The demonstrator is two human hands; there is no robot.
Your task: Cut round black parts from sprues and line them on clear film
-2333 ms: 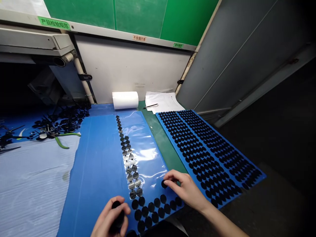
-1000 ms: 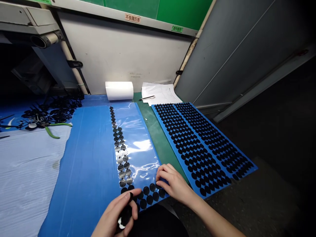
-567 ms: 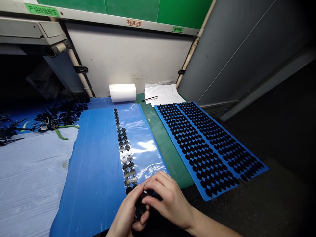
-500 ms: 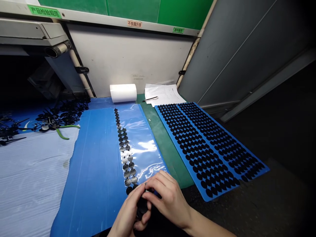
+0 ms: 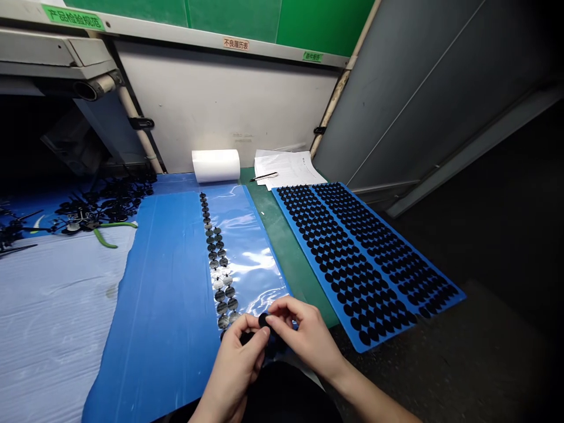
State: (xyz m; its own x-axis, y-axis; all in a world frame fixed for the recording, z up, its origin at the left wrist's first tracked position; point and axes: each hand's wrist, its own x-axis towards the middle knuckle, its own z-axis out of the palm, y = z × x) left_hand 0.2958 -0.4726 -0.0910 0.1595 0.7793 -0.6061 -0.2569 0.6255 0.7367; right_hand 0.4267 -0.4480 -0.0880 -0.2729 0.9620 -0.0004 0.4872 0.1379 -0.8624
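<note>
My left hand (image 5: 233, 367) and my right hand (image 5: 306, 338) meet at the bottom centre, over the lower end of a clear plastic sleeve (image 5: 253, 258). Between them they grip a small stack of black round discs (image 5: 264, 321), partly hidden by my fingers. Two rows of black and shiny discs (image 5: 219, 276) lie in the sleeve, running up from my hands. My fingers cover the lowest discs. To the right of my right hand lies a blue tray (image 5: 456, 298) with dense rows of black discs.
A green mat (image 5: 304, 282) lies between sleeve and tray. Behind stand a white roll (image 5: 215, 165), papers (image 5: 286, 167) and a pen (image 5: 264, 176). At left lie green-handled pliers (image 5: 106, 237), a heap of black parts (image 5: 110, 200) and a pale blue cloth (image 5: 53, 311).
My hands have come together from their separate places. My right hand has left the sleeve's lower right and joined my left hand at the black discs. The view has shifted slightly.
</note>
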